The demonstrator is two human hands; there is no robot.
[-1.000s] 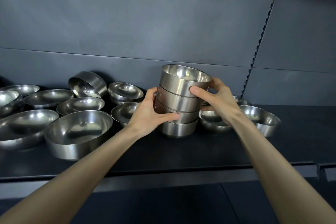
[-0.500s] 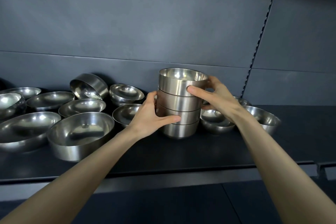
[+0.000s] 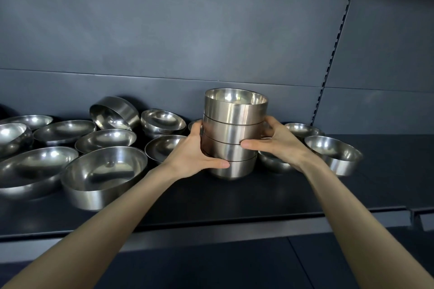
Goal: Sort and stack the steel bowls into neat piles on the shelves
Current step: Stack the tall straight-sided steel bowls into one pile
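A stack of several straight-sided steel bowls (image 3: 233,124) stands upright on the dark shelf (image 3: 258,197), nested one in another. My left hand (image 3: 195,151) grips its left side low down, thumb across the front of the lower bowls. My right hand (image 3: 276,142) clasps the right side, thumb on the third bowl. Part of the stack's flanks is hidden by my fingers.
Loose steel bowls crowd the shelf's left half, among them a large one (image 3: 104,175) at the front and one tipped on its side (image 3: 115,114). Three more bowls (image 3: 333,156) sit just right of the stack. The shelf's right end is bare; a slotted upright (image 3: 328,70) runs up the back wall.
The top bowl, tilted a second ago, has settled level on the stack. My right hand slid down from the top bowl to the middle bowls; my left hand shifted lower.
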